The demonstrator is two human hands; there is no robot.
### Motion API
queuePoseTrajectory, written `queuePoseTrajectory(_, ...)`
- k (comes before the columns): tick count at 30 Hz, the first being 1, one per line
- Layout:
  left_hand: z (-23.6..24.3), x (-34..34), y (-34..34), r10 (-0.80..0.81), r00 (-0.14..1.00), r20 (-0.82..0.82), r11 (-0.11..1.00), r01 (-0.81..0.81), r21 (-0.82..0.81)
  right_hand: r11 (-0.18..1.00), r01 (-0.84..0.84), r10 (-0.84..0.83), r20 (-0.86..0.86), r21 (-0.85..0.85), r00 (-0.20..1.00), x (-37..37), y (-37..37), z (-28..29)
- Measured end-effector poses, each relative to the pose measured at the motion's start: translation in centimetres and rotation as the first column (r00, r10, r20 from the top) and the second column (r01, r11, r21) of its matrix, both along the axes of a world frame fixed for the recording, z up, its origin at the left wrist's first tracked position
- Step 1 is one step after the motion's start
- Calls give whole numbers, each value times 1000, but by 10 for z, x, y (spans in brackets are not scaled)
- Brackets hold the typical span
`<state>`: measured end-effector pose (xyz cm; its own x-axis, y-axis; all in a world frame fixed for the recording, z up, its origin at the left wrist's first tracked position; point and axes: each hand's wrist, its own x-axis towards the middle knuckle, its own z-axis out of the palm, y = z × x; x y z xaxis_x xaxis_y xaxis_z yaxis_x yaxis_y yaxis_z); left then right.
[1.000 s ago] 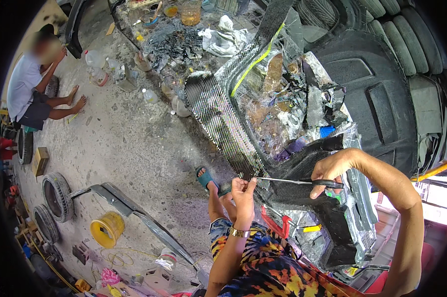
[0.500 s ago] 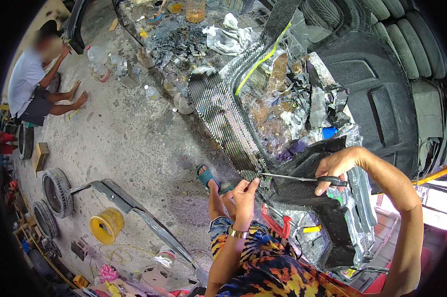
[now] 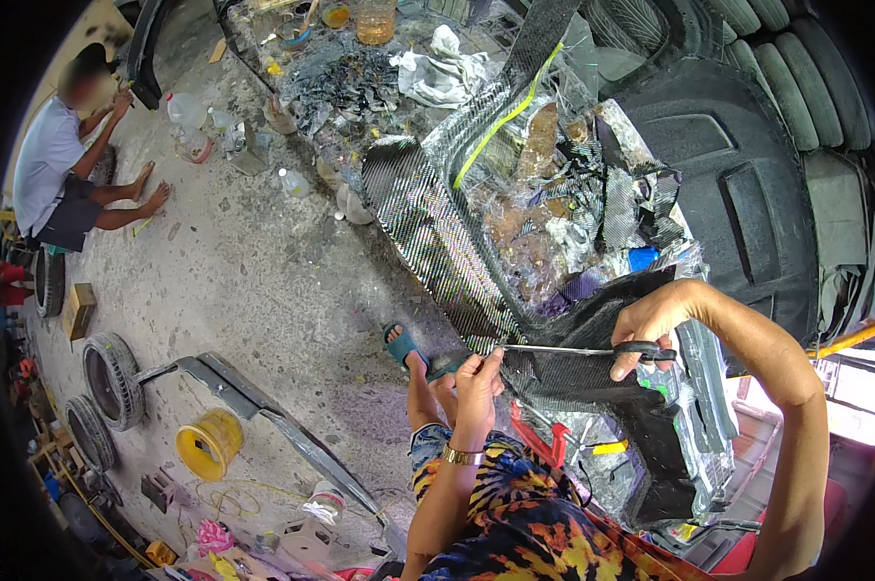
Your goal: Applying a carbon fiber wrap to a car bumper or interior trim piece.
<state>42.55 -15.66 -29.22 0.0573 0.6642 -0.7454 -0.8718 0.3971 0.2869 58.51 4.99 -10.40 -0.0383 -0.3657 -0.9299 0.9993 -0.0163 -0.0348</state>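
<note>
A woven black carbon fibre cloth lies along a long moulded frame part, which bends toward me at its near end. My right hand has its fingers in the black handles of a pair of scissors. Their long blades look nearly together and point left across the cloth, with the tip close to my left fingertips. My left hand is closed in a pinch at the near edge of the cloth, just below the scissor tip. Whatever lies between its fingertips is too small to make out.
Cloth scraps, a white rag and a red-handled tool lie about the work surface. Black moulded panels and stacked tyres stand right. On the floor are a yellow bucket and a seated person.
The scissor tip has shifted slightly left and toward me, and the blades look more closed. My left hand has moved a little left with it.
</note>
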Motion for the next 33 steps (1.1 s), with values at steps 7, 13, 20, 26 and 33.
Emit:
queuePoseTrajectory(7,-2,2,-1,13,1000,-22,1000,-13,16,999,30,-29,-9,29,1000,-7,1,0)
queuePoseTrajectory(13,-3,5,-1,20,996,-84,1000,-20,-3,996,78,-78,5,34,997,-2,0,-5)
queuePoseTrajectory(20,1,5,3,1,994,-110,999,-6,-43,991,23,-21,-15,132,1000,-5,-4,-3)
queuePoseTrajectory(26,4,6,5,11,992,-122,998,-19,-60,986,17,-12,-30,165,999,-6,-4,-1)
queuePoseTrajectory(33,5,6,6,16,995,-99,998,-23,-64,985,33,-27,-36,171,999,0,-5,-3)
